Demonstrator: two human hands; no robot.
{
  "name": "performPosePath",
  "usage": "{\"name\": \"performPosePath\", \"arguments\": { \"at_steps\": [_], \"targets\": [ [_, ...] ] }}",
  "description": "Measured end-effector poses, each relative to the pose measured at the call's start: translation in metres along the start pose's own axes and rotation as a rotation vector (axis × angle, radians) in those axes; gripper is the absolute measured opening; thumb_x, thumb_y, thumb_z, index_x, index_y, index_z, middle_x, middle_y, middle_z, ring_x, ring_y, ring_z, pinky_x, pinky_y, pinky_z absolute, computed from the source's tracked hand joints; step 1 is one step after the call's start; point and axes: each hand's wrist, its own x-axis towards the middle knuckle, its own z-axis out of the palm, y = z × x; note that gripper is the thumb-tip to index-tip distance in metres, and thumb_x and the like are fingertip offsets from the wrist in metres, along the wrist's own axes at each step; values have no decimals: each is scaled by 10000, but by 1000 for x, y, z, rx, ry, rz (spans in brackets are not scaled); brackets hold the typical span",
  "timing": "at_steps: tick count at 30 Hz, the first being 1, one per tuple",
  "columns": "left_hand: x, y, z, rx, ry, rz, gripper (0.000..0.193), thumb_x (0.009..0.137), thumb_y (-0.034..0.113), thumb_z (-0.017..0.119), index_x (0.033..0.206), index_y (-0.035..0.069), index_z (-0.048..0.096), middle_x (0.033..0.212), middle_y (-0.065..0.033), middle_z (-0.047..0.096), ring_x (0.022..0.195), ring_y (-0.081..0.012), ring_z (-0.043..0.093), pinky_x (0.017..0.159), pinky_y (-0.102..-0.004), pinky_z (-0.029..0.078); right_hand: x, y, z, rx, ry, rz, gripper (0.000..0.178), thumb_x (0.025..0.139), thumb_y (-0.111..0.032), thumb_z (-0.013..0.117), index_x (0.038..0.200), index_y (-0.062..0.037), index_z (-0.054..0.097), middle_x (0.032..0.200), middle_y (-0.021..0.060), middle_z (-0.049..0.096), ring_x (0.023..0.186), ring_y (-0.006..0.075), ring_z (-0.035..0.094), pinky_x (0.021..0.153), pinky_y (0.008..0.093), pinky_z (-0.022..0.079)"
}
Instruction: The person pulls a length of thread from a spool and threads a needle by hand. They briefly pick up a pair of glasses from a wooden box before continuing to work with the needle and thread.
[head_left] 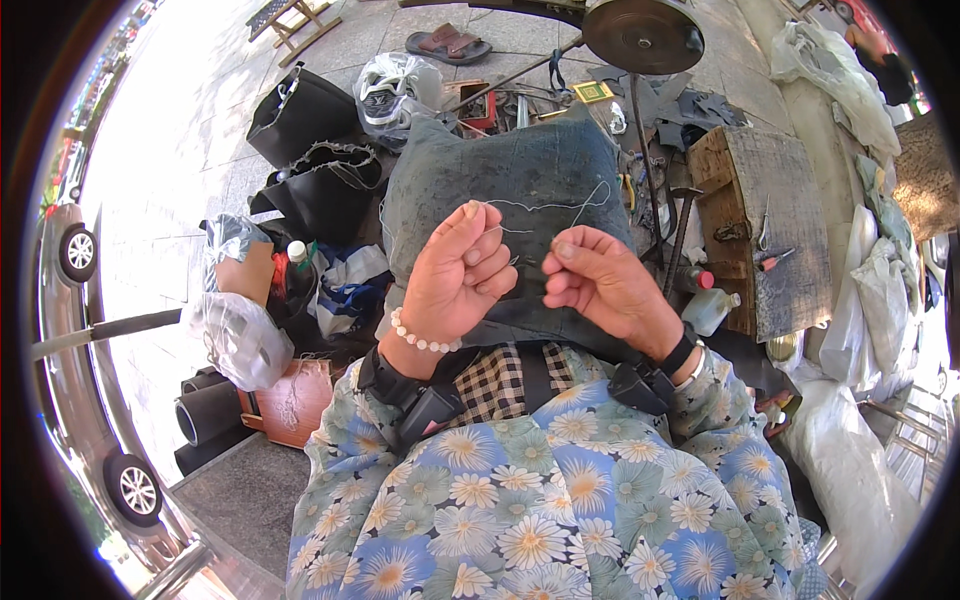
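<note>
Thread [540, 208] loops slackly just above the frame's centre, pinched by the left hand's fingers [480, 232]; the right hand [608, 282] has fingers together, hold unclear. Slack could cause knotting.

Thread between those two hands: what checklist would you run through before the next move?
1. Left hand closed, with the thread at its fingers: ok.
2. Right hand with thumb and fingers together, thread leading to them: ok.
3. Thread pulled straight: not ok, it loops slackly.
4. Thread free of knots: cannot tell, too fine here.
5. Dark cloth beneath the hands: ok.
</note>
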Motion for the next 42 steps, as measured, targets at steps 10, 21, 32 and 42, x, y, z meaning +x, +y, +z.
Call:
{"name": "performPosePath", "arguments": {
  "at_steps": [10, 21, 32, 42],
  "targets": [
    [-1, -12, 2, -2, 39, -25, 189, 928, 244, 463, 890, 72, 529, 574, 51, 331, 457, -50, 270, 415, -201, 250, 8, 20, 9, -270, 8, -336, 96, 853, -50, 561, 940, -8, 558, 835, 88, 633, 618, 111, 596, 570, 214, 495],
    [2, -19, -1, 22, 84, -16, 181, 926, 232, 467, 903, 64, 531, 566, 48, 349, 442, -46, 289, 409, -198, 261, 11, 23, 5, -347, 36, -410, 116, 824, -21, 592, 936, 5, 584, 811, 67, 624, 621, 107, 581, 573, 206, 472],
    [2, -23, -2, 69, 70, -75, 174, 924, 225, 467, 887, 67, 528, 567, 46, 371, 436, -42, 304, 415, -193, 278, 11, 24, 4, -359, 12, -455, 80, 831, -53, 594, 891, -1, 588, 761, 31, 589, 596, 78, 535, 559, 200, 446],
    [-3, -19, 4, 300, 38, -182, 97, 886, 165, 536, 849, 77, 531, 571, 55, 388, 441, -29, 295, 422, -184, 254, 5, 13, 4, -253, 18, -465, 92, 848, -95, 587, 878, -8, 578, 753, 44, 587, 573, 86, 535, 546, 221, 465]
  ]
}}
